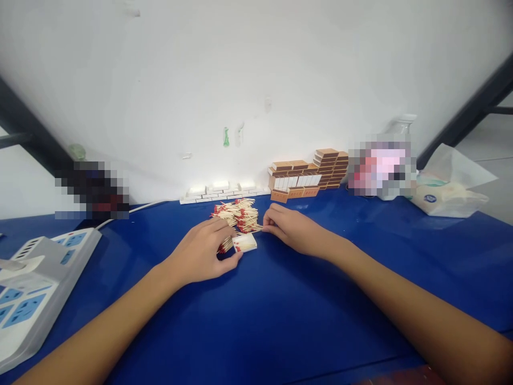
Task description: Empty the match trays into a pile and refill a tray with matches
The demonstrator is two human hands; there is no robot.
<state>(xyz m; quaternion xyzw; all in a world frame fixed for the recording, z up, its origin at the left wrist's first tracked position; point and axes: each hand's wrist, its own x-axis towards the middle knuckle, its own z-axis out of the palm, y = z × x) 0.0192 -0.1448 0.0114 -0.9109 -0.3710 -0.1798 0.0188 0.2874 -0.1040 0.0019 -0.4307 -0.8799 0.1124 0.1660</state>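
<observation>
A small white matchbox tray rests on the blue table with a few red-tipped matches inside. My left hand is closed on its left end, thumb at the near side and fingers at the far side. Just beyond the tray lies a heap of loose matches with red heads, partly hidden by my left fingers. At the heap's right edge, my right hand pinches the end of what looks like a single match, its thumb and index finger pressed together.
White empty-looking trays line the wall behind the heap. Brown matchbox sleeves are stacked to their right. A large power strip occupies the left side of the table. A tissue pack lies at the right.
</observation>
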